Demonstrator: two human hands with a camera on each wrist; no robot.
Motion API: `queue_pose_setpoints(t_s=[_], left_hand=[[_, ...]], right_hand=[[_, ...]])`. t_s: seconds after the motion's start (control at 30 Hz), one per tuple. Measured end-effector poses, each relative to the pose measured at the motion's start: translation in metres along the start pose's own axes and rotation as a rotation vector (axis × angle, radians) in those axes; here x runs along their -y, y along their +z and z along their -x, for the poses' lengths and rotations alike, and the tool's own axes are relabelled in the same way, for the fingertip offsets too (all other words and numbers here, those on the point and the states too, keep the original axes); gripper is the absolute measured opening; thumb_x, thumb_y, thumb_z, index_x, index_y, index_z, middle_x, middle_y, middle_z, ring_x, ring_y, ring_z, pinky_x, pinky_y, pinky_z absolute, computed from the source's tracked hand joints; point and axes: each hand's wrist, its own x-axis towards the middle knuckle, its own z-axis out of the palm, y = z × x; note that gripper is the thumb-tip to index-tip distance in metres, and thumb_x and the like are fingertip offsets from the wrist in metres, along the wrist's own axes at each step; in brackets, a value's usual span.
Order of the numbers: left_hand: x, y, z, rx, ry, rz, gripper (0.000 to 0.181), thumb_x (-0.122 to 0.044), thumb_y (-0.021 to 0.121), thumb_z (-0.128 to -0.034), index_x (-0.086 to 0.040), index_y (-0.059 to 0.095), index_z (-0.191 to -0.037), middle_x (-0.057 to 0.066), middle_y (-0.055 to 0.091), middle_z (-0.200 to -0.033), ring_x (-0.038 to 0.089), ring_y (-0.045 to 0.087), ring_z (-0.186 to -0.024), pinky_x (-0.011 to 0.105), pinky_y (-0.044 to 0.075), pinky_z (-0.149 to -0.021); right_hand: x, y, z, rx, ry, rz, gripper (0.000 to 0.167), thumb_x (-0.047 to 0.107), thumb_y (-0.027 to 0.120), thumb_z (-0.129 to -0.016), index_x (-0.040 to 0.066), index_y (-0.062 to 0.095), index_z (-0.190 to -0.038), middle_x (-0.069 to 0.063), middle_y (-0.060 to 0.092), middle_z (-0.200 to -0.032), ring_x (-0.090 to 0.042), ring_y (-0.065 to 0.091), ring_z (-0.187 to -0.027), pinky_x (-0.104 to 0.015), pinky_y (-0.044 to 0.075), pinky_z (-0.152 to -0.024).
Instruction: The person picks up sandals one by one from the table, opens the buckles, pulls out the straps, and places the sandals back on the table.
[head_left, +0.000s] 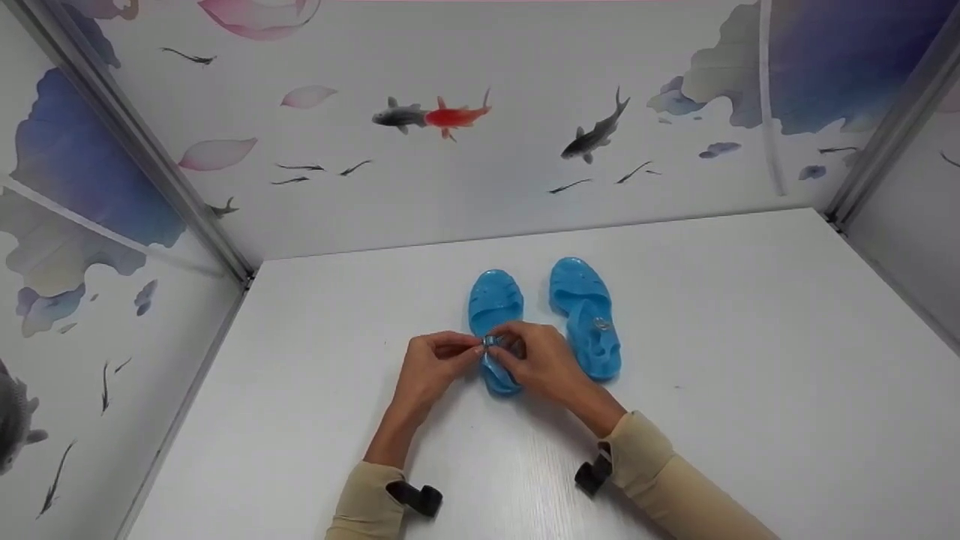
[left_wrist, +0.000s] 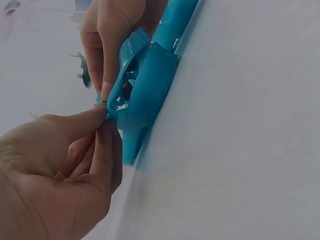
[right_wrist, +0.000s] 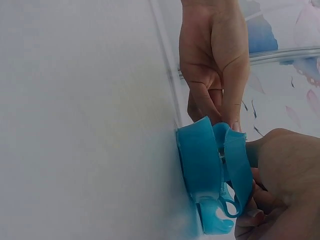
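Observation:
Two blue jelly sandals lie on the table in the head view. My left hand (head_left: 431, 367) pinches the ankle strap of the left sandal (head_left: 495, 296) with thumb and fingers, right by its small metal buckle (head_left: 490, 341). From the other side my right hand (head_left: 544, 360) pinches the strap at the same buckle. In the left wrist view the strap (left_wrist: 116, 92) arches up from the sandal's side, and the fingertips of both hands meet there. Fingers partly cover the buckle, so whether it is fastened cannot be seen. The right sandal (head_left: 589, 315) lies untouched, its buckle (head_left: 601, 324) showing.
A white table (head_left: 300, 420) spreads around the sandals. Behind it stands a white panel (head_left: 480, 195) printed with fish and petals, and similar panels rise at both sides. Black wrist straps (head_left: 416, 499) sit over the beige sleeves (head_left: 660, 457).

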Motion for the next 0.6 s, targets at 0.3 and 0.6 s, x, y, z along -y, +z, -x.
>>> queue_pose_setpoints(t_s=[0.3,0.6], left_hand=[[-0.0023,-0.002,0.0002,0.01,0.004,-0.015,0.021,-0.027,0.084,-0.0974,-0.016,0.084,-0.115,0.003,0.082,-0.114,0.019,0.075,-0.109,0.031,0.063,-0.099],[-0.0021,-0.0005,-0.0009,0.045,0.032,0.002,0.021,-0.024,0.083,-0.0981,-0.014,0.083,-0.116,0.004,0.081,-0.116,0.019,0.073,-0.112,0.028,0.061,-0.1]], right_hand=[[-0.0006,0.0,-0.0001,-0.003,-0.005,0.0,0.026,0.024,0.079,-0.102,0.014,0.077,-0.126,0.002,0.079,-0.099,-0.011,0.068,-0.084,-0.027,0.062,-0.077],[-0.0013,0.0011,-0.0013,-0.017,-0.023,0.025,0.025,0.021,0.08,-0.101,0.013,0.077,-0.124,0.002,0.079,-0.097,-0.01,0.067,-0.083,-0.025,0.06,-0.075]])
